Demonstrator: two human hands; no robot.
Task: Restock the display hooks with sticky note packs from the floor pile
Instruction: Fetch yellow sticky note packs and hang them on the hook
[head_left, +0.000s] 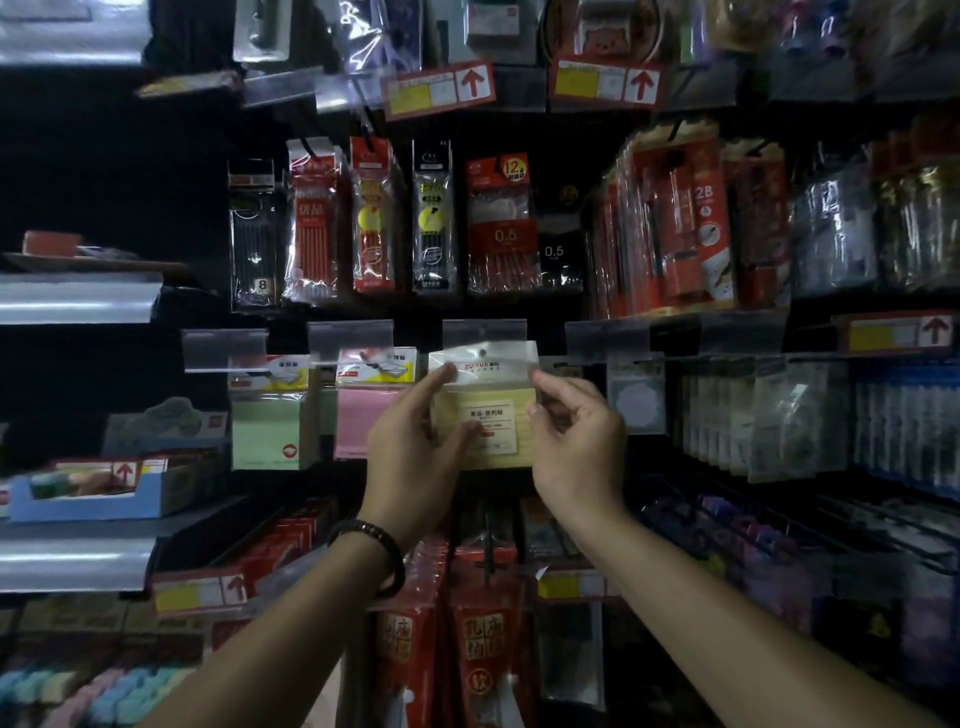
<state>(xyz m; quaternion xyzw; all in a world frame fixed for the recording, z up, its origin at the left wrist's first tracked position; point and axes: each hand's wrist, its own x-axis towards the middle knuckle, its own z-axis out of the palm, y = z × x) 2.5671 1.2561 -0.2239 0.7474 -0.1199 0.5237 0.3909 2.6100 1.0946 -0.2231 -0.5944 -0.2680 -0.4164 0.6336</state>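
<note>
A yellow sticky note pack (493, 400) in a clear bag is held up at the middle display hook, just under a clear price tag holder (484, 332). My left hand (415, 441) pinches the pack's left side, thumb on its front. My right hand (576, 441) pinches the top right corner of the bag. The hole in the bag's header sits near the hook; whether the hook is through it I cannot tell. A pink pack (363, 405) and a green pack (267, 415) hang on hooks to the left. The floor pile is out of view.
Pen and pencil packs (498, 228) hang in the row above. Clear bagged goods (779, 415) hang to the right. Red packs (483, 639) hang below my arms. Metal shelves (78, 301) with a blue box (88, 493) stand at left.
</note>
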